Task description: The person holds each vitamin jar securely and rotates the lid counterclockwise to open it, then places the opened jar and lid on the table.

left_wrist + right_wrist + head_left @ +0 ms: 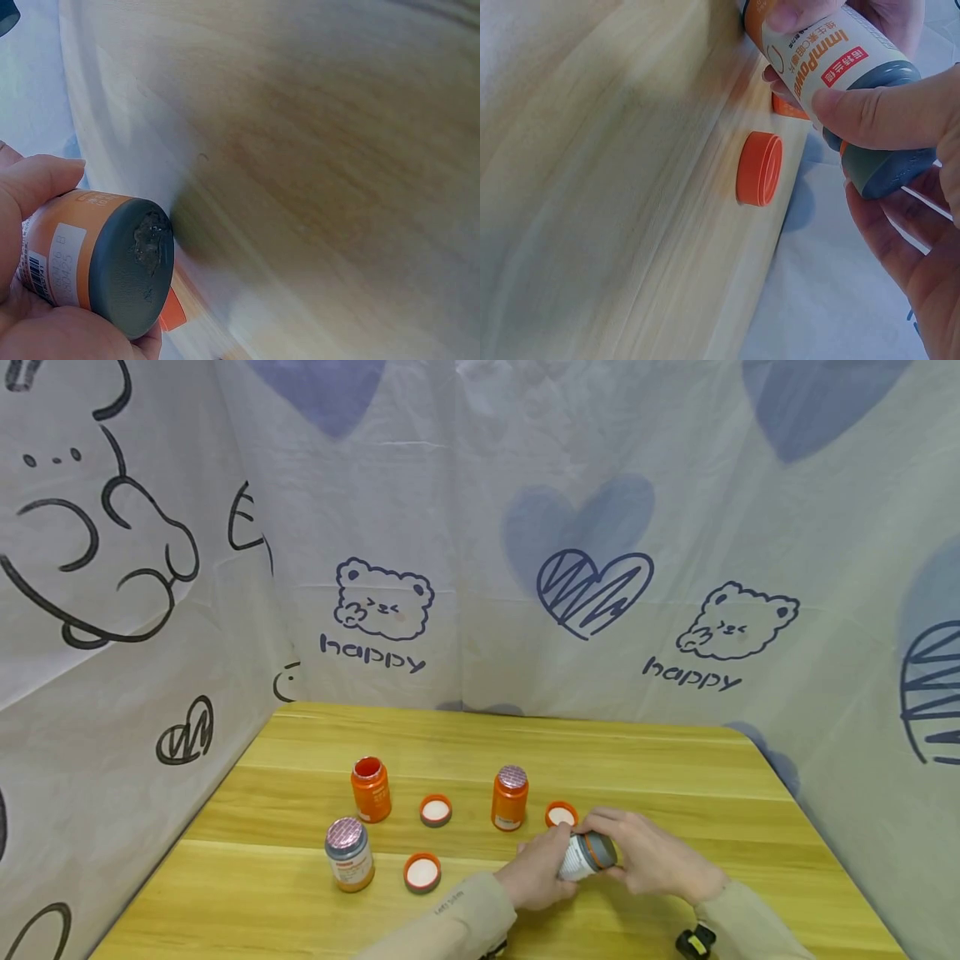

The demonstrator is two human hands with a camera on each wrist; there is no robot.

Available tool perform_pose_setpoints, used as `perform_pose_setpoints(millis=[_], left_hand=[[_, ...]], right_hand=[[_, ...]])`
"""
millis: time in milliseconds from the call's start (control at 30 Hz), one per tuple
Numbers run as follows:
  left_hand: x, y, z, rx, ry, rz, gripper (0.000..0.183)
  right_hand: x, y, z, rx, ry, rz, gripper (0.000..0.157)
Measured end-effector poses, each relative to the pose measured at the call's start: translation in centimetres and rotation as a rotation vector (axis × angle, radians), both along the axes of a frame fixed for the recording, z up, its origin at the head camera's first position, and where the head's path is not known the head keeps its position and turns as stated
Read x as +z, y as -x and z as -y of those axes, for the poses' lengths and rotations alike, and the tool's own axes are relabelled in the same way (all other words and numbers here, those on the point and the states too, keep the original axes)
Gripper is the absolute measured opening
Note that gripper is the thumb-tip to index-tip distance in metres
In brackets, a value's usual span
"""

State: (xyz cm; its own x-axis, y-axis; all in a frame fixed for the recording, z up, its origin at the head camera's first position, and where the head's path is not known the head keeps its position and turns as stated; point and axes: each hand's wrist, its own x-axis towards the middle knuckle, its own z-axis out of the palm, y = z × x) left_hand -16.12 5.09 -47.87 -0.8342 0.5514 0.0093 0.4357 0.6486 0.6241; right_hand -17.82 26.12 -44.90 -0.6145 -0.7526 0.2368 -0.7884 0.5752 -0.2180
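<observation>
Both hands hold one white-labelled bottle (576, 863), tilted on its side over the front right of the table. My left hand (536, 868) grips the body; its thumb and fingers wrap the label in the left wrist view, where the dark grey base (135, 262) faces out. At the other end my right hand (656, 856) has thumb and fingers round the dark grey cap (892, 171), which has an orange lower edge. The cap sits at the bottle's neck. Just behind the hands lies an orange-rimmed cap (561, 812), its white inside facing up.
To the left stand an orange bottle with an open mouth (372, 795), a grey-and-orange bottle with a foil seal (351, 862), and an orange foil-sealed bottle (510, 803). Two upturned caps, one farther back (436, 811) and one nearer (422, 872), lie between them. Printed cloth (480, 527) surrounds the table.
</observation>
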Motion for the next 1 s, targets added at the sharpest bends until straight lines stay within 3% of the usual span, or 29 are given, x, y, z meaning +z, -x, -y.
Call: perform_pose_setpoints(millis=[167,567,800,1000], left_hand=[[0.0,0.0,0.0,0.001,0.005,-0.005,0.053],[0.0,0.0,0.0,0.002,0.003,-0.006,0.054],[-0.1,0.1,-0.1,0.013,0.010,-0.010,0.055],[-0.5,0.2,-0.2,0.014,0.015,-0.022,0.055]], right_hand=[[-0.2,0.0,0.0,0.010,0.018,-0.016,0.062],[0.0,-0.1,-0.1,-0.019,0.026,0.056,0.062],[0.1,-0.2,-0.5,-0.054,0.062,0.183,0.067],[0.4,-0.2,-1.0,-0.013,0.178,0.297,0.067]])
